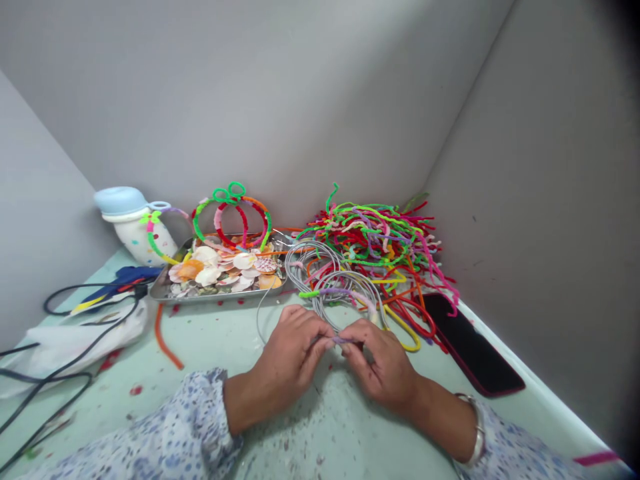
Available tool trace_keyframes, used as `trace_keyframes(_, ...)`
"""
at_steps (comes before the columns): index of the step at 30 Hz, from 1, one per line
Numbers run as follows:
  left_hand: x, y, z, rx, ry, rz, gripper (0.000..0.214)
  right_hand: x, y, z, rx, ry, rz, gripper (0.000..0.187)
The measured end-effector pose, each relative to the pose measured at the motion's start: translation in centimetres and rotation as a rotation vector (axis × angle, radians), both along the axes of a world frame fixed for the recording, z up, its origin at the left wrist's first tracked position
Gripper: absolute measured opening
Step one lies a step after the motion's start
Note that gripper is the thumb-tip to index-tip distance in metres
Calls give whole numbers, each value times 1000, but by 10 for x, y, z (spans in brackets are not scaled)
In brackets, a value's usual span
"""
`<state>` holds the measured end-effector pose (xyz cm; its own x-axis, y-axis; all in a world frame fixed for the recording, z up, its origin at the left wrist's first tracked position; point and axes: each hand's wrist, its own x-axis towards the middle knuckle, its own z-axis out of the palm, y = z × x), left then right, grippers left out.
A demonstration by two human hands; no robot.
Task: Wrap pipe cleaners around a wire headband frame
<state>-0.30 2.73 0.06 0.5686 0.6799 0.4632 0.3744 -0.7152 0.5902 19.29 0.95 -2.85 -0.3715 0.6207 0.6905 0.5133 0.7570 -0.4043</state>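
My left hand and my right hand meet at the middle of the table, thumbs and forefingers pinched close together. Between the fingertips shows a short purple stretch of pipe cleaner, gripped from both sides. A curved part wrapped in green, purple and pale pink arches just beyond the fingers; it seems to belong to the same ring, though the hands hide the join. Right behind lie coils of grey wire, with a thin loop reaching left of my left hand.
A metal tray of seashells bears finished-looking colourful rings. Beside it stand a white bottle and blue-handled pliers. A pipe cleaner heap, phone, black cables and orange pipe cleaner surround the hands.
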Motion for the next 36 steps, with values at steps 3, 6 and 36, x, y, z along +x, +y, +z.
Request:
trace_keyframes(3,0,2,0,1,14,14,13,1,1,-1,-5,13,-5,17)
trace_keyframes(6,0,2,0,-3,18,16,15,1,1,-1,1,7,3,17)
trace_keyframes(36,0,-8,3,130,-180,238,12,0,-1,0,-238,333,-141,11)
